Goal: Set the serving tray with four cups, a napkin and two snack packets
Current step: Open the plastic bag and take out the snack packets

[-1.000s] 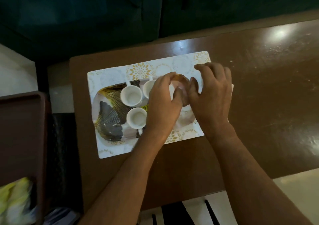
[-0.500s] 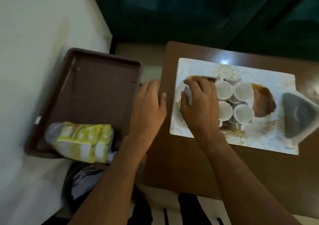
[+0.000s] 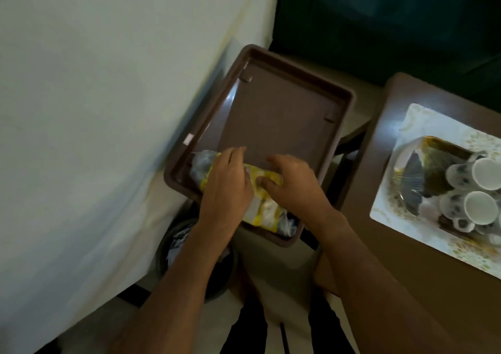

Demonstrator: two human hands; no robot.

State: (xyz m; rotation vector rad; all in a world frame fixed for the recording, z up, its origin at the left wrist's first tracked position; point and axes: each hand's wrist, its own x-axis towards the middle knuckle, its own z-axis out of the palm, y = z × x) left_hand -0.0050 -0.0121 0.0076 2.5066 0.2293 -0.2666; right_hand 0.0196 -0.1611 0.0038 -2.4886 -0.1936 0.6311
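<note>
Yellow snack packets (image 3: 261, 212) lie at the near end of a brown plastic tray (image 3: 298, 82), one clear end poking out left. My left hand (image 3: 225, 188) presses down over the packets' left part. My right hand (image 3: 295, 185) pinches the yellow wrapper from the right. On the right, a leaf-patterned serving tray (image 3: 414, 174) sits on a white placemat (image 3: 390, 207) and holds white cups (image 3: 485, 174) grouped at its right side, partly cut off by the frame edge.
A white sheet-covered surface (image 3: 95, 136) fills the left. A dark round bin (image 3: 173, 245) with paper stands below the brown tray. The placemat lies on a brown wooden table (image 3: 406, 258). Dark curtains (image 3: 393, 22) hang behind.
My view swung left from the table to the brown tray. Both hands left the serving tray with the cups and came down on the yellow snack packets.
</note>
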